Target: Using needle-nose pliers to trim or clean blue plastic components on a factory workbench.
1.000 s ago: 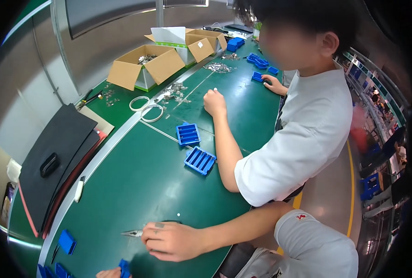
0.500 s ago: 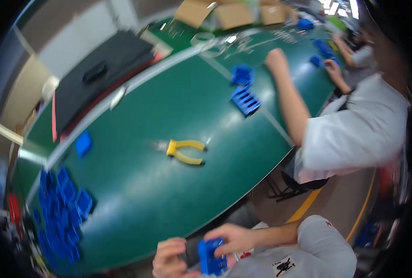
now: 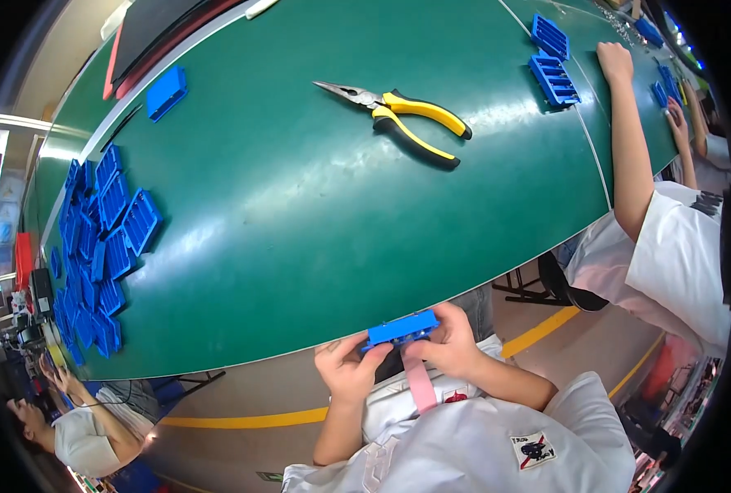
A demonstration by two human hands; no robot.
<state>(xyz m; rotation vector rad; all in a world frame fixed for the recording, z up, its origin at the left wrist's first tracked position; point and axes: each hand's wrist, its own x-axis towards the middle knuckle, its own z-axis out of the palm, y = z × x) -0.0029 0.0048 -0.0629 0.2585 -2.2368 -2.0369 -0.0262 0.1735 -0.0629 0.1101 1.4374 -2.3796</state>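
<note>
A heap of blue trays (image 3: 103,246) is seen at the table's left end. Just off the near edge of the green table (image 3: 300,238), a blue slotted part (image 3: 402,329) is gripped at its ends by the left hand (image 3: 347,371) and right hand (image 3: 450,345), fingers clenched on it. It is probably best kept level, with both ends supported evenly. Its body is long, narrow and ribbed. Yellow-handled pliers (image 3: 398,115) are left untouched, well apart.

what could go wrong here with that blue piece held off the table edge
The blue plastic part is held by both hands, left hand and right hand, past the rim of the green table, so a slip would likely drop it toward the lap or floor. The yellow-handled pliers lie far across the table, so reaching them may mean leaning over with the part held in one hand.
</note>
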